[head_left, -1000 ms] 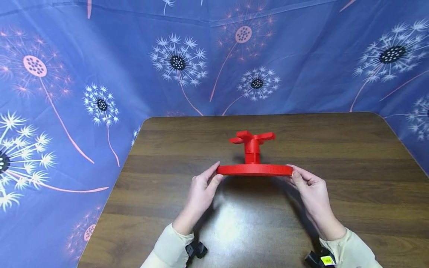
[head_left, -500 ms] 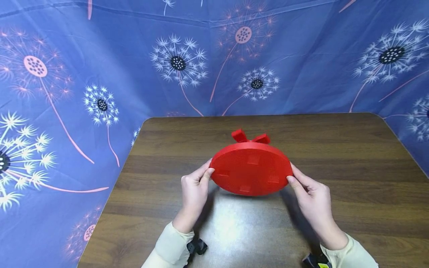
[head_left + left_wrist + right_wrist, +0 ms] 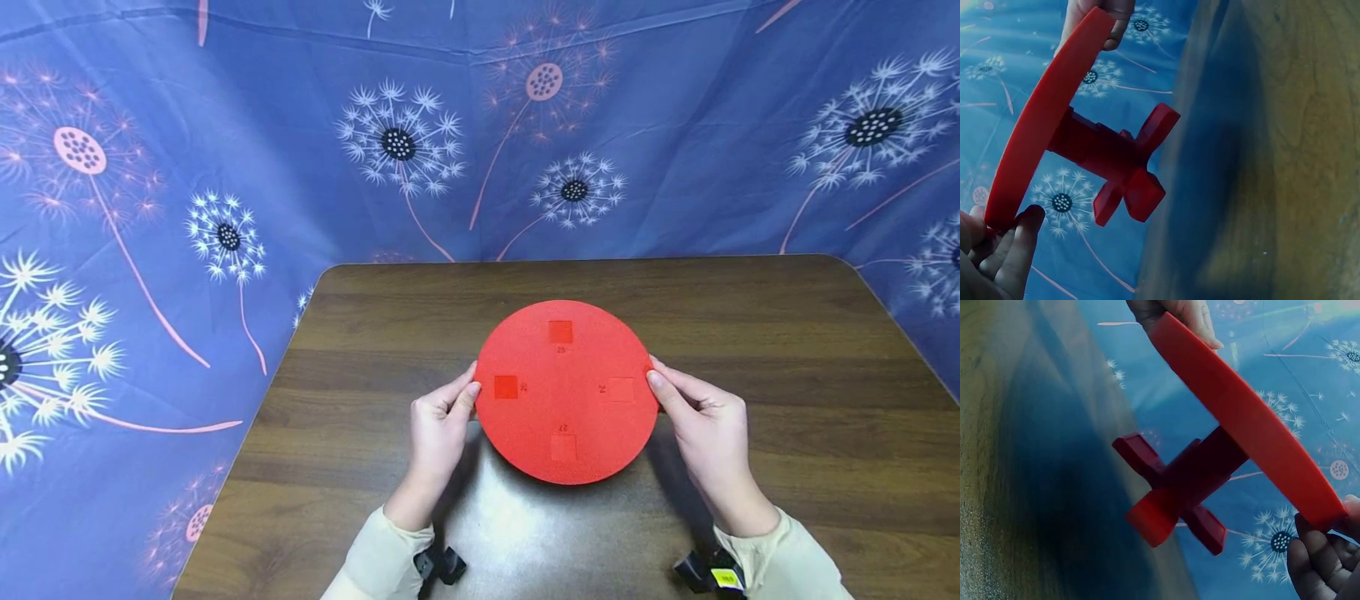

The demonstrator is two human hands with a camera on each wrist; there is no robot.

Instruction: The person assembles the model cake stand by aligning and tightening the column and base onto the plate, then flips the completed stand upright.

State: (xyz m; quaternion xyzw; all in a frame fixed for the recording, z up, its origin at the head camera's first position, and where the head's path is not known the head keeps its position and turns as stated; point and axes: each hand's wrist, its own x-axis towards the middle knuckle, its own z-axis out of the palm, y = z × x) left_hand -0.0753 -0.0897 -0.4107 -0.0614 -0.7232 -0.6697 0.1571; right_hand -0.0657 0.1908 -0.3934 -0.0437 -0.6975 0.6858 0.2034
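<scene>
A red round disc (image 3: 564,387) with a stem and splayed feet behind it faces me in the head view. Its flat face bears square recesses with small numbers beside them. My left hand (image 3: 442,425) pinches the left rim, thumb on the face. At the opposite rim my right hand (image 3: 705,437) pinches likewise. From the left wrist, the red stem (image 3: 1097,147) and its spread feet (image 3: 1144,197) point away from the disc, over the table. The right wrist view shows the same stem (image 3: 1200,465) from the other side. In the head view the disc hides both stem and feet.
A brown wooden table (image 3: 360,350) lies under the hands, with rounded far corners. Behind it and to the left hangs a blue cloth (image 3: 300,108) with a dandelion print. Black wrist devices (image 3: 441,564) sit at both light sleeves (image 3: 382,554).
Both hands have tilted the disc from nearly edge-on to facing the camera. The stem and feet, upright above it before, have swung away behind the disc and out of the head view.
</scene>
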